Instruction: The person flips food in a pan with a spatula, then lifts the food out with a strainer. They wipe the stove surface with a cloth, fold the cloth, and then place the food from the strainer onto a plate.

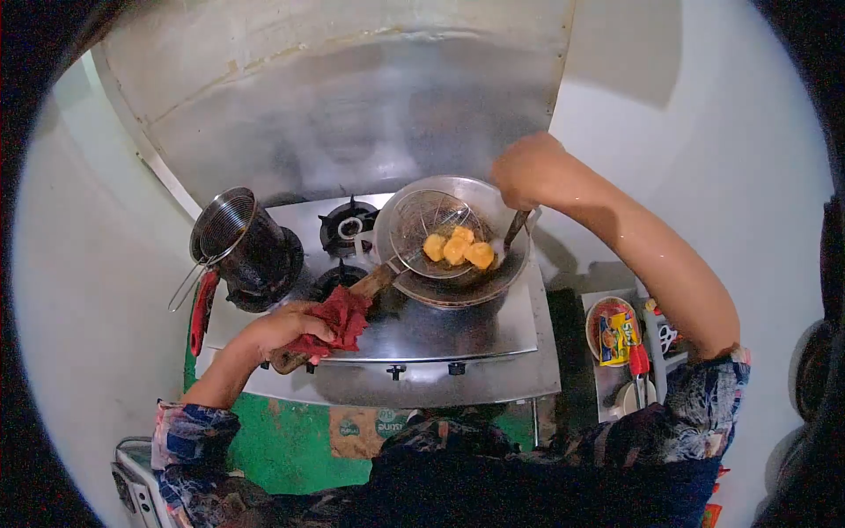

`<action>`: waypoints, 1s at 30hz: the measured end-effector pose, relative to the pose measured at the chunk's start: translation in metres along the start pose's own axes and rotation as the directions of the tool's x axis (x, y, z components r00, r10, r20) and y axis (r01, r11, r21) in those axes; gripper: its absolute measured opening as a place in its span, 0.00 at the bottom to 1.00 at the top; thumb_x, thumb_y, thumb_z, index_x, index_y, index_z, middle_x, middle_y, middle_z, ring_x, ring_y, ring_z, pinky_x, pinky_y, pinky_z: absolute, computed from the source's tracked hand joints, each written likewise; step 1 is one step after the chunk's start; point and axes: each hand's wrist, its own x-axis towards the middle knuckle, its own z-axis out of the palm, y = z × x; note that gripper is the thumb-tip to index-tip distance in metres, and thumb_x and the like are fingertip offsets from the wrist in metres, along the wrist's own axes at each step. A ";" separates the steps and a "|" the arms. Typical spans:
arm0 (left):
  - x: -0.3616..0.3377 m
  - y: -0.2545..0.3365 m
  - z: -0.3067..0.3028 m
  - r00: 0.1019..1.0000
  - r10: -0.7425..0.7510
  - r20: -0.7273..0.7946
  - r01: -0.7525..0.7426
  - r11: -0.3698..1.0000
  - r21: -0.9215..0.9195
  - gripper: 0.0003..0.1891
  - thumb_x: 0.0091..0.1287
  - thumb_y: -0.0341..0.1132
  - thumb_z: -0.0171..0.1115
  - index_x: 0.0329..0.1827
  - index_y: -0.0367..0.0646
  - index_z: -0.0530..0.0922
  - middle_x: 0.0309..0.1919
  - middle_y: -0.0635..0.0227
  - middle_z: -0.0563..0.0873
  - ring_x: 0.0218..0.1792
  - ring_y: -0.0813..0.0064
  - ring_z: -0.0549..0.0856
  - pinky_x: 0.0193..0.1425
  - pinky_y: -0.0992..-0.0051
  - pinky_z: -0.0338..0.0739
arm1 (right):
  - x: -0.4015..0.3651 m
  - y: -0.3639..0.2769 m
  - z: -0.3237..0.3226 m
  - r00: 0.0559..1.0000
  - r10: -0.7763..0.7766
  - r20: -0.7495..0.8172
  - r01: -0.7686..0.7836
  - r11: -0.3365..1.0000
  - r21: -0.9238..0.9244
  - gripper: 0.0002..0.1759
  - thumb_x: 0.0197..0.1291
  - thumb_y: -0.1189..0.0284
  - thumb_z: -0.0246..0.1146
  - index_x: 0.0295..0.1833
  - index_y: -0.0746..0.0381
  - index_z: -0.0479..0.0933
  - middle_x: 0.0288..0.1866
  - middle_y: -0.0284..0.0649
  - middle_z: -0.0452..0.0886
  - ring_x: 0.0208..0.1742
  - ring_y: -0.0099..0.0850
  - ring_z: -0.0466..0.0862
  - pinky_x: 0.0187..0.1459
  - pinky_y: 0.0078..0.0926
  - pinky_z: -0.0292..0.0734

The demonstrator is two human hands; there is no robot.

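Observation:
My left hand (295,331) is closed round the wooden handle (376,280) of a wire strainer, with a red cloth (341,319) between. The strainer (409,231) is over a wide metal wok (513,280) and holds several golden fried pieces (457,249). At the wok's upper right, my right hand (531,172) is closed on a utensil (517,229) that points down into the wok beside the pieces. The utensil's lower end is hard to make out.
A dark pot (264,261) with a wire basket (225,227) and a red-handled tool (204,311) stands at the left. Bare burners (349,225) lie between pot and wok. On the right, a side shelf (607,388) holds a yellow packet (617,339) and red-handled tongs (639,361).

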 end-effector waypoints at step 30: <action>0.031 -0.079 0.091 0.962 0.268 -0.056 -0.242 0.733 -0.635 0.18 0.53 0.31 0.63 0.46 0.38 0.73 0.30 0.65 0.80 0.24 0.73 0.79 0.28 0.74 0.76 | -0.084 -0.081 0.176 0.770 0.567 -0.291 -0.378 0.774 0.507 0.37 0.51 0.82 0.54 0.68 0.44 0.64 0.38 0.45 0.71 0.36 0.44 0.76 0.36 0.41 0.76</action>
